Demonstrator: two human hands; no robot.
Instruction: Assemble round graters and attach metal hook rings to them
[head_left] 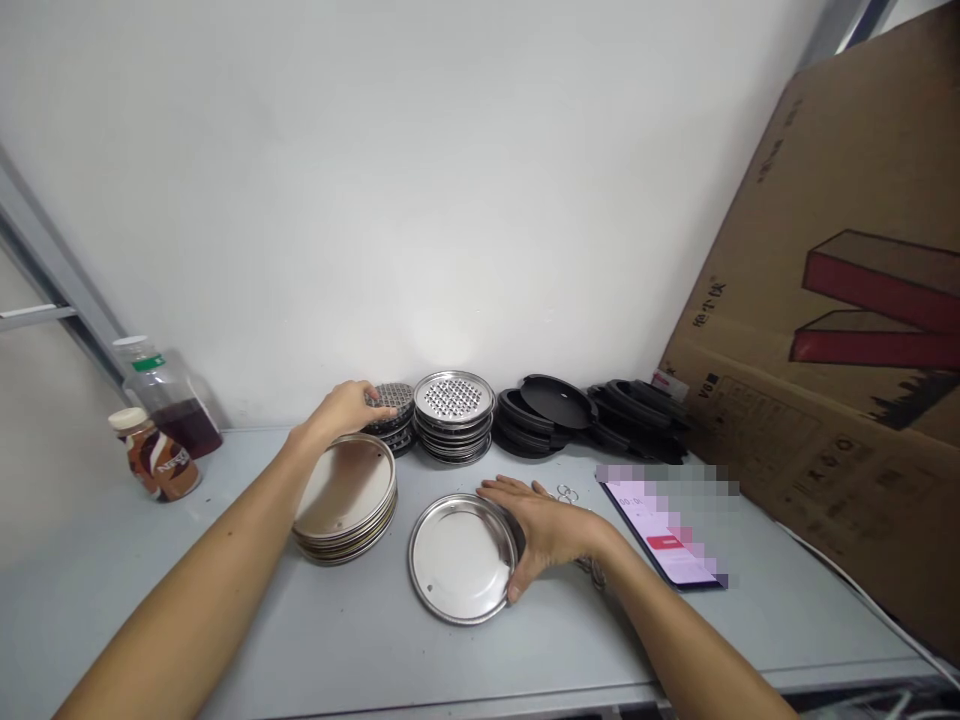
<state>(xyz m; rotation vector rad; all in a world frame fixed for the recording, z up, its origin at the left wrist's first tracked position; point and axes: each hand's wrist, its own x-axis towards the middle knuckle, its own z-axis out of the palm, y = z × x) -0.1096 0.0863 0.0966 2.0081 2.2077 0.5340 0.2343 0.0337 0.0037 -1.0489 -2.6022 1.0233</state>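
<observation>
My left hand (346, 410) reaches over to a stack of dark metal grater discs (391, 398), its thumb and fingertips closed on the edge of the top one. Beneath that wrist stands a stack of smooth round metal plates (349, 485). My right hand (551, 525) grips the right rim of a shiny round metal plate (461, 562) lying on the table, thumb at the near side and fingers at the far side. A taller stack of shiny grater discs (453, 400) is between the hands, farther back.
Black round plastic parts (555, 402) are piled by the wall. Small metal rings (568, 493) lie partly behind my right hand. To the right are a phone (660, 530) and a big cardboard box (810, 420). A brown bottle (159, 460) and a jug of dark liquid (180, 415) stand left.
</observation>
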